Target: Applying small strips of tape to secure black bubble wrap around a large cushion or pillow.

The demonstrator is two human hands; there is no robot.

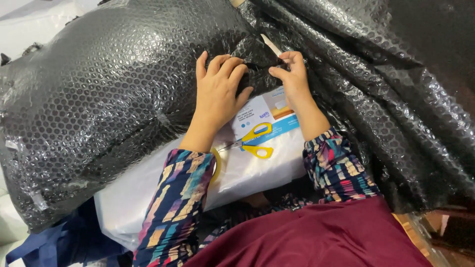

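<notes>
Right hand [293, 74], upper middle of the frame, pinches a pale tape strip [271, 45] that runs up-left from its fingertips. Left hand [217, 86] lies just left of it, fingers curled flat onto the black bubble wrap [109, 89], holding nothing. The wrap is glossy and honeycombed. Yellow scissors [253, 141] lie below, between the wrists.

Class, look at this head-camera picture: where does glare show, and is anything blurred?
Head view: bright glare speckles the black bubble wrap at upper left; both hands, left and right, and the yellow-handled scissors look sharp; the maroon cloth nearest the camera is soft.
</notes>
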